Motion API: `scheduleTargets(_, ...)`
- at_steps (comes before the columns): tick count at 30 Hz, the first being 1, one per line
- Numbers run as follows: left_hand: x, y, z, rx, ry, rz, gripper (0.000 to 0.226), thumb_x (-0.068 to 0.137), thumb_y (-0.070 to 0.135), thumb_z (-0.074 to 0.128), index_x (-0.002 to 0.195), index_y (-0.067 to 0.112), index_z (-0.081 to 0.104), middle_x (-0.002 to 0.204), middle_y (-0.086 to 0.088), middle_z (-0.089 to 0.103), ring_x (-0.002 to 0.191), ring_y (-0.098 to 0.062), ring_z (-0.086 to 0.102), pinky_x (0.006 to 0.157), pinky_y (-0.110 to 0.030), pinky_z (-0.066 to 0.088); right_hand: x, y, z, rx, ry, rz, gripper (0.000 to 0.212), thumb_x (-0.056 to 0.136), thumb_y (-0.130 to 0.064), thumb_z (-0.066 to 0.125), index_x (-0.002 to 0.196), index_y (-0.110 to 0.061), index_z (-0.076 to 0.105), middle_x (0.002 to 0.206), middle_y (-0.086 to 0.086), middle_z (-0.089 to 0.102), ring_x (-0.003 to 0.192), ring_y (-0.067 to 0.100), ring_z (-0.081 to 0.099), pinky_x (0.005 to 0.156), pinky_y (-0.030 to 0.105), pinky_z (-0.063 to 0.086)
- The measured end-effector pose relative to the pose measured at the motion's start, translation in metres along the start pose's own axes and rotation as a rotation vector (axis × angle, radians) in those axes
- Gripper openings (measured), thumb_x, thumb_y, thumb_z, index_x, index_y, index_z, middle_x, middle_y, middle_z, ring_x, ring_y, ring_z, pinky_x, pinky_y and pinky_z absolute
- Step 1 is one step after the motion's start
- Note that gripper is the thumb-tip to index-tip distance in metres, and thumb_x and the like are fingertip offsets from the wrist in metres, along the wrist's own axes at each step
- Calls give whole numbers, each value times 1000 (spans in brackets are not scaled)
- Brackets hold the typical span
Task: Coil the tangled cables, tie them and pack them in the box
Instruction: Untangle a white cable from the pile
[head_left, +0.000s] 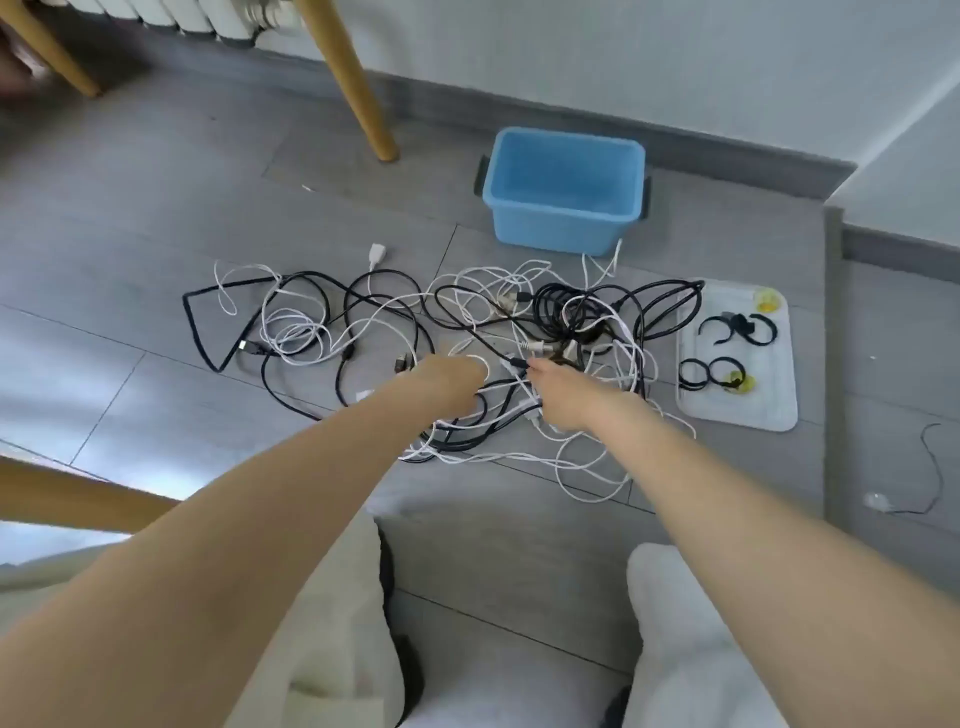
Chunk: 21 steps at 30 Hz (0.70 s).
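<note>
Head cam, looking down at a grey floor. I see both bare arms stretched fwd into a pile of tangled cables, black and white, spread wide across the floor btwn me and the box. Left hand: fingers curled down into the pile's middle, over a white loop; whether it actually grips a strand I can't tell. Right hand: fingertips pinch a black cable near its plug end, other cables running under the palm. Cables look thin, looped over each other, several plugs showing, none coiled or tied. Blue plastic box w/ dark side handles sits upright just beyond the pile, near the wall. White tray lies right of the pile, touching its edge; black cable ties curl on it. A loose thin black wire lies far right, well apart.
</note>
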<state>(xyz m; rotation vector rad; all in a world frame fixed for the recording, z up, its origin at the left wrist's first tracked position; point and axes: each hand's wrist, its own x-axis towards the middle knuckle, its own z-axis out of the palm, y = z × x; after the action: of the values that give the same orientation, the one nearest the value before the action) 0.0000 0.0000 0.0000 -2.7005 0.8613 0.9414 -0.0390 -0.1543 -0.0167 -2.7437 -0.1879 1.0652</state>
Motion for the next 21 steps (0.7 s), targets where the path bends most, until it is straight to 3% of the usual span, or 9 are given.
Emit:
scheduleTargets(3, 8, 2, 25, 48, -123, 4, 30, 91, 0, 39, 116, -1, 55, 122, -18, 53, 109, -34, 55, 81, -37, 45, 22, 4, 23, -14, -91, 2, 49, 85, 5, 37, 134, 7, 41, 158, 3, 7, 132, 33, 37, 105, 40, 38)
scheduleTargets(5, 17, -4, 42, 67, -107, 3, 33, 91, 1, 39, 121, 0, 53, 130, -18, 45, 119, -34, 47, 91, -39, 43, 41, 3, 34, -23, -127, 2, 45, 85, 3, 38, 130, 7, 45, 158, 3, 4, 134, 33, 34, 107, 41, 35)
scheduleTargets(8, 31, -6, 51, 58, -77, -47, 38, 92, 9, 43, 130, 5, 48, 142, -17, 29, 132, -33, 31, 102, -43, 35, 57, -16, 32, 20, -141, 14, 33, 89, -1, 40, 119, 6, 54, 156, 8, 12, 123, 32, 47, 97, 35, 42)
scheduleTargets(12, 49, -5, 64, 70, -185, -84, 47, 95, 24, 41, 140, 13, 37, 143, -10, 39, 134, -27, 33, 110, -41, 24, 85, -45, 41, 135, -174, 3, 53, 87, -3, 42, 139, 1, 34, 153, 9, 25, 122, 29, 49, 84, 32, 41)
scheduleTargets(15, 44, -10, 76, 50, -205, -51, 37, 95, 21, 42, 130, 12, 48, 129, -7, 54, 121, -27, 48, 104, -39, 32, 91, -54, 46, 109, -227, -21, 53, 90, -5, 43, 142, 0, 31, 156, 11, 16, 117, 26, 50, 84, 36, 43)
scheduleTargets(17, 35, -11, 81, -97, -153, -9, 38, 91, 18, 49, 128, 8, 47, 126, -12, 53, 113, -31, 54, 92, -38, 42, 86, -53, 50, 68, -264, -73, 47, 92, -7, 46, 138, -1, 37, 156, 9, 14, 124, 27, 46, 96, 36, 42)
scheduleTargets(19, 26, -13, 89, -85, -138, 50, 49, 88, 20, 55, 134, 7, 40, 135, -14, 42, 122, -32, 45, 96, -38, 40, 78, -49, 58, -28, -337, -81, 48, 91, -17, 54, 136, -7, 41, 149, 9, 22, 124, 30, 45, 101, 38, 41)
scheduleTargets(21, 20, -17, 98, 91, -127, 60, 59, 89, 20, 55, 141, 7, 31, 149, -15, 19, 139, -33, 20, 112, -40, 25, 70, -45, 60, -132, -391, -36, 49, 90, -22, 56, 136, -9, 43, 143, 6, 27, 116, 28, 49, 91, 36, 46)
